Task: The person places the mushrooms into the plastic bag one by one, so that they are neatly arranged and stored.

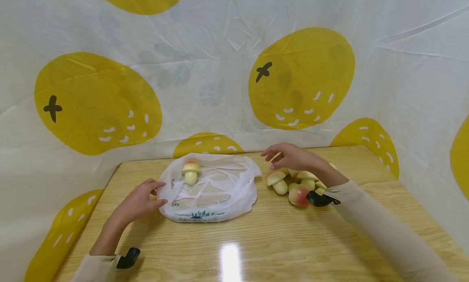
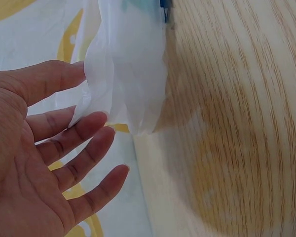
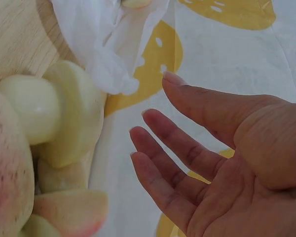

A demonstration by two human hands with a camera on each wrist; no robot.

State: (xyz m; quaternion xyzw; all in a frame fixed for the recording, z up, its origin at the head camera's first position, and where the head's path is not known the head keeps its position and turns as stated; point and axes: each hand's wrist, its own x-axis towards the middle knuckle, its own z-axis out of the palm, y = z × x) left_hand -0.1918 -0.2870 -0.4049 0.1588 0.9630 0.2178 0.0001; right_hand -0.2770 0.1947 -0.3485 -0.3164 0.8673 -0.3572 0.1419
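A white plastic bag (image 1: 239, 196) with green and blue print lies on the wooden table, its mouth spread open. One pale mushroom (image 1: 191, 173) with a yellowish, red-tinged cap is in it. My left hand (image 1: 141, 202) is at the bag's left edge, thumb and fingers apart; in the left wrist view the fingertips (image 2: 99, 118) touch the thin plastic (image 2: 138, 74). Above several piled mushrooms (image 1: 277, 182) at the right hovers my right hand (image 1: 293, 156), fingers loosely bent and nothing between them. A red-blushed, peach-like piece (image 1: 299, 195) lies at the pile's front.
A white cloth (image 1: 205, 70) with large yellow fruit prints hangs behind the table and along both sides. The wooden table (image 1: 183, 249) extends in front of the bag, with a bright light reflection. Black straps (image 1: 128, 258) are on both wrists.
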